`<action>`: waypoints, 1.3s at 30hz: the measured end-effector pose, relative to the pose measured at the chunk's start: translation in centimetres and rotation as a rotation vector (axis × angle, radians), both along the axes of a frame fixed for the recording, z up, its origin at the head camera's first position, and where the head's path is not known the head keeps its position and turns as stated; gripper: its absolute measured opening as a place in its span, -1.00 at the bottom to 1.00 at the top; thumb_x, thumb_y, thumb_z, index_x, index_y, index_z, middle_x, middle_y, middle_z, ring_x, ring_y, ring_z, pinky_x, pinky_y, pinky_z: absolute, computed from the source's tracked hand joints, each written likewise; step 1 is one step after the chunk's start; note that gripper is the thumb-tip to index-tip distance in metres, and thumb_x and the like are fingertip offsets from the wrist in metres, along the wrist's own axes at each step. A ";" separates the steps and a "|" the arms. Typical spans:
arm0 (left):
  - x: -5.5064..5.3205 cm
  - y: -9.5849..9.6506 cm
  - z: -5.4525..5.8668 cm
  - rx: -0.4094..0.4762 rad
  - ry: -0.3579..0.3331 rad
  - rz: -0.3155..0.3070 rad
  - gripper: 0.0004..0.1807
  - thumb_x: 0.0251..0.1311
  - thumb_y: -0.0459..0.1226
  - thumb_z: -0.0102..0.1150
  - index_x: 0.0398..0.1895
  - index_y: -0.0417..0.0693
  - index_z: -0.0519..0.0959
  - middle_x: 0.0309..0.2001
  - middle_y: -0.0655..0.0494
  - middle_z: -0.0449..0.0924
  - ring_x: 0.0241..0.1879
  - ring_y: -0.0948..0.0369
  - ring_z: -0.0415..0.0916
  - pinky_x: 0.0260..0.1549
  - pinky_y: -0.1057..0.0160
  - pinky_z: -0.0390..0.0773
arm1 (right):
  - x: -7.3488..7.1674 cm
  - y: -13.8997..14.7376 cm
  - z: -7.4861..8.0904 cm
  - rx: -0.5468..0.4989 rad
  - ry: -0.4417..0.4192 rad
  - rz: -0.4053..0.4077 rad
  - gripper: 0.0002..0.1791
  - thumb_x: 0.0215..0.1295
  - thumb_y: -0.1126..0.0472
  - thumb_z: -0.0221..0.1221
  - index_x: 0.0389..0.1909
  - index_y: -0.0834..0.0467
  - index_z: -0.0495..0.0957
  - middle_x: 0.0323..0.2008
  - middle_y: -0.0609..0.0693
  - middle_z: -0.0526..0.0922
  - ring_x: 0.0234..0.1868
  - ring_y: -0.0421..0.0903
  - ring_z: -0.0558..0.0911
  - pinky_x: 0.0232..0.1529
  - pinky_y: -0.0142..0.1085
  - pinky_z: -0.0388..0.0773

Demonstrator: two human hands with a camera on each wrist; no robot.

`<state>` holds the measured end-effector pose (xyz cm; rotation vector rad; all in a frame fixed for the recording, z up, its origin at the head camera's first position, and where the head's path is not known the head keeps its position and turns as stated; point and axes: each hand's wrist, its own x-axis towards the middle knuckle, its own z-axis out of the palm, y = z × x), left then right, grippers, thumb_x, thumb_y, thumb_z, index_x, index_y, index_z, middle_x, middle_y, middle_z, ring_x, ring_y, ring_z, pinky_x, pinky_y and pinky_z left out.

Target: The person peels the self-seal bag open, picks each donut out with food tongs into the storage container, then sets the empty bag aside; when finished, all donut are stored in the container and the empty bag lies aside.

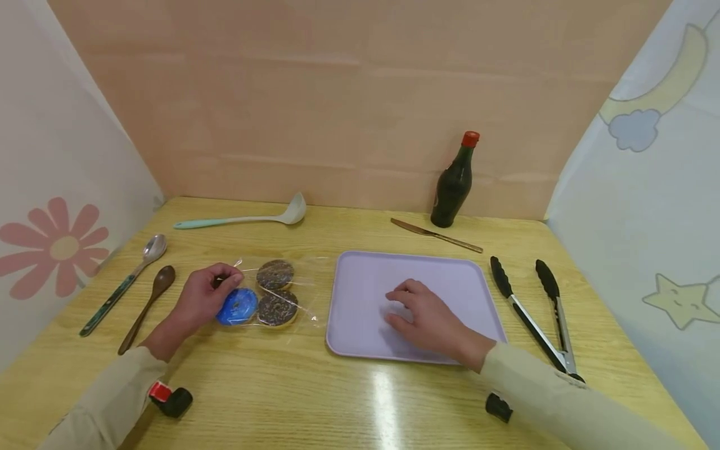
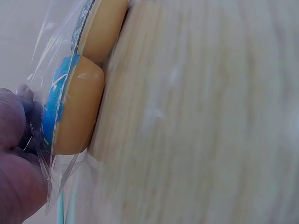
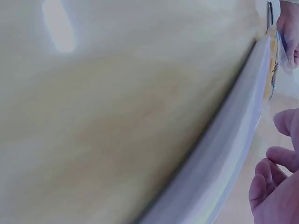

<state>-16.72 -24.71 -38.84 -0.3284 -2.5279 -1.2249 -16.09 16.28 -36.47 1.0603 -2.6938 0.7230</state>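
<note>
In the head view, a clear plastic bag lies on the table with one blue-iced donut and two chocolate-iced donuts in it. My left hand pinches the bag's left end between thumb and fingers, right beside the blue donut. The left wrist view shows that blue donut side-on behind the film, with the thumb at the bag's edge. Over the lilac tray is my right hand, holding nothing, its fingers loosely bent and thumb apart.
Left of the bag lie a metal spoon and a wooden spoon. A ladle rests at the back. Behind the tray are a knife and a dark red-capped bottle, standing. Spread tongs lie right of the tray.
</note>
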 end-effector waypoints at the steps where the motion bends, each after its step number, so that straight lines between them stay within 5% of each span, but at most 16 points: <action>1: 0.0 0.0 0.0 -0.006 0.000 0.003 -0.85 0.33 -0.34 0.09 -0.25 -0.30 0.59 -0.38 -0.03 0.57 -0.46 0.27 0.40 -0.47 0.38 0.38 | 0.5 1.2 -0.1 -0.016 0.027 -0.011 -0.64 0.20 0.19 0.28 -0.04 0.31 0.58 -0.11 0.03 0.51 -0.16 -0.03 0.52 -0.16 -0.15 0.48; 9: -0.2 -0.1 -0.1 -0.040 0.016 0.011 -0.82 0.34 -0.31 0.08 -0.24 -0.29 0.59 -0.37 -0.03 0.58 -0.47 0.30 0.41 -0.48 0.39 0.38 | 3.7 11.1 -0.6 -0.065 0.254 -0.200 -0.60 -0.08 0.33 0.39 -0.14 0.28 0.59 -0.18 0.06 0.50 -0.17 0.01 0.45 -0.27 -0.17 0.36; 14: -0.1 -0.2 -0.1 -0.039 0.026 0.006 -0.83 0.34 -0.33 0.09 -0.24 -0.30 0.59 -0.37 -0.06 0.58 -0.47 0.31 0.40 -0.49 0.41 0.38 | 5.3 16.4 -0.3 -0.048 0.161 -0.502 -0.44 0.01 0.24 0.37 0.02 0.39 0.45 -0.09 0.34 0.38 -0.05 0.33 0.29 -0.20 0.10 0.20; 19: -0.1 -0.2 -0.2 -0.022 0.037 -0.011 -0.84 0.33 -0.35 0.09 -0.26 -0.32 0.59 -0.39 -0.07 0.57 -0.51 0.31 0.39 -0.52 0.40 0.37 | 6.0 20.5 -0.5 0.034 -0.066 -0.722 -0.16 0.19 -0.03 0.27 0.14 0.60 0.20 -0.05 0.53 0.27 -0.04 0.50 0.18 -0.20 0.22 0.16; 25: -0.2 -0.1 -0.1 -0.011 0.046 -0.024 -0.84 0.33 -0.36 0.08 -0.27 -0.33 0.58 -0.40 -0.10 0.58 -0.53 0.30 0.39 -0.54 0.40 0.37 | 5.0 22.0 -0.7 0.095 -0.325 -0.709 0.05 0.26 -0.16 0.16 0.14 0.78 -0.01 -0.08 0.68 0.31 -0.10 0.51 0.40 -0.22 0.20 0.39; 32: -0.5 -0.2 -0.3 -0.001 0.037 -0.023 -0.85 0.32 -0.36 0.09 -0.28 -0.32 0.58 -0.37 -0.17 0.59 -0.48 0.34 0.42 -0.49 0.44 0.39 | 3.4 20.9 -0.9 0.113 -0.285 -0.729 -0.08 0.16 -0.25 0.21 -0.12 0.66 0.30 -0.33 0.52 0.43 -0.29 0.34 0.49 -0.36 0.06 0.44; 39: -0.5 -0.3 -0.2 -0.002 0.030 -0.019 -0.85 0.32 -0.36 0.09 -0.28 -0.33 0.58 -0.38 -0.15 0.59 -0.48 0.34 0.42 -0.49 0.44 0.39 | 2.5 20.4 -1.0 0.162 -0.357 -0.753 0.19 0.18 -0.34 0.12 0.08 0.82 0.01 -0.10 0.73 0.18 -0.08 0.51 0.25 -0.23 0.21 0.37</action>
